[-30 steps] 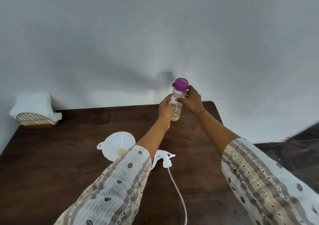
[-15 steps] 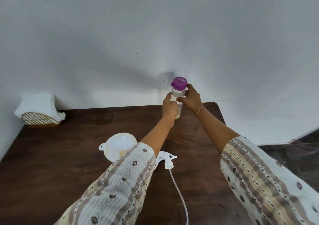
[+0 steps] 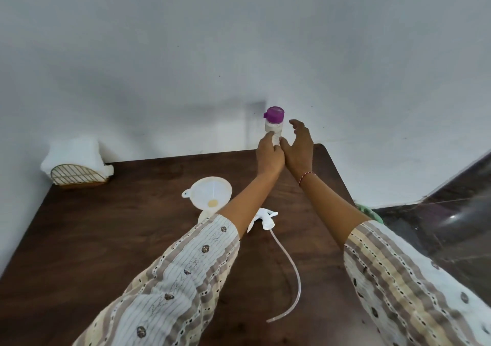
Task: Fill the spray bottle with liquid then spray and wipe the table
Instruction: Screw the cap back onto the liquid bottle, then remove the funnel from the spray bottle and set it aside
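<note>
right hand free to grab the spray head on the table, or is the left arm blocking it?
Probably yes. The right hand is open, holding nothing. The spray head lies on the table just right of the left forearm, its nozzle and tube exposed on the right hand's side; the left hand grips the purple-capped bottle.

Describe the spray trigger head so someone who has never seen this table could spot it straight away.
On the dark wooden table, look near the middle, just right of the white funnel and partly under the left forearm. The spray trigger head lies there on its side, the only white piece trailing a long, curved clear tube toward the near edge.
</note>
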Demonstrator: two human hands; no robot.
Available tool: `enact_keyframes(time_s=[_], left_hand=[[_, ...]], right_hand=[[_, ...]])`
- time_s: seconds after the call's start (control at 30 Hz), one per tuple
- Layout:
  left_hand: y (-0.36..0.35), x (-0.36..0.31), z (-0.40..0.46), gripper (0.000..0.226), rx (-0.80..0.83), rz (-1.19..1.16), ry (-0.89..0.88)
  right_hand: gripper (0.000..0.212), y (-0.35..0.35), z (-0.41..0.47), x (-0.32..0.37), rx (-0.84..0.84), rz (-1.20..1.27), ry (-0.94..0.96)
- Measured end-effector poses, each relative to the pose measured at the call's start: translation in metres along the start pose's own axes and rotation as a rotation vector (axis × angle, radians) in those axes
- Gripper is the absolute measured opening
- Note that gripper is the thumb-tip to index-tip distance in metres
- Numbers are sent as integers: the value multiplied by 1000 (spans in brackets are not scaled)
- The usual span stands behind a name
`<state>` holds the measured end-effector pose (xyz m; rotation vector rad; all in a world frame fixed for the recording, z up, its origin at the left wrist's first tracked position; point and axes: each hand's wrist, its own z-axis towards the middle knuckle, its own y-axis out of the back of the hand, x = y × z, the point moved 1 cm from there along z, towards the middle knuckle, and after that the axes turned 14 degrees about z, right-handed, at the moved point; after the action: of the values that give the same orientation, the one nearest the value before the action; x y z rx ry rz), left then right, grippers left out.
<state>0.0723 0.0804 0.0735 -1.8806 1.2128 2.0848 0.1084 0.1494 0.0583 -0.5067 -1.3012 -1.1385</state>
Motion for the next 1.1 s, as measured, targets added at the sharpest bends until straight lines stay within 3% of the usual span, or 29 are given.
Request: enact_keyframes(time_s=[0.17, 0.37, 0.5, 0.6, 0.7, 0.83, 1.1], left_hand=[[47, 4, -28, 39, 62, 129, -103], [120, 46, -43, 30, 123, 414, -259], [159, 77, -52, 30, 73, 548, -172], [171, 93, -60, 31, -30, 610, -82], [174, 106, -67, 34, -24, 538, 78], [173, 117, -75, 24, 18, 182, 261], [190, 94, -73, 13, -8, -100, 162]], right_hand=[[22, -13, -40, 34, -9, 95, -8], [22, -42, -84, 57, 245, 10, -128], [39, -63, -106, 62, 350, -51, -286], [31, -67, -118, 63, 322, -30, -372], [26, -66, -126, 67, 271, -24, -397], [20, -62, -133, 73, 226, 18, -392], [17, -50, -129, 98, 150, 110, -299]])
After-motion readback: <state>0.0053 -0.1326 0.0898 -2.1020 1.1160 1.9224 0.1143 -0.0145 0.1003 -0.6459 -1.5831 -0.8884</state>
